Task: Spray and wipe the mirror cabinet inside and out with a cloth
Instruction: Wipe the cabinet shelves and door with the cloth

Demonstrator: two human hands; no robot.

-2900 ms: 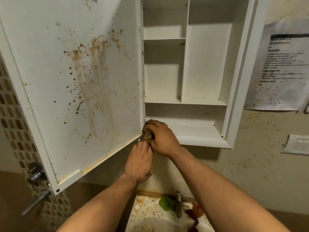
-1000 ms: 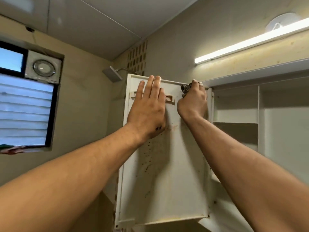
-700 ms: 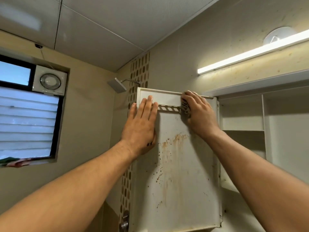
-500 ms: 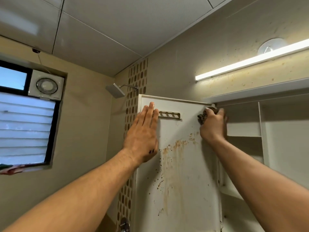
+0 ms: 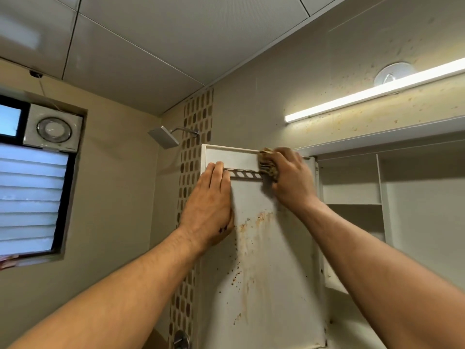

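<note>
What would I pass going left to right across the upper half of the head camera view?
From the left: exhaust fan → shower head → left hand, flat on the door → cloth → right hand gripping it → cabinet shelves.

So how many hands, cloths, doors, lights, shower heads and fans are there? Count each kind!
Bare hands: 2 (left hand, right hand)
Crumpled brown stained cloth: 1
White stained cabinet door: 1
Long white strip light: 1
Square silver shower head: 1
Round white window fan: 1
Total: 7
</note>
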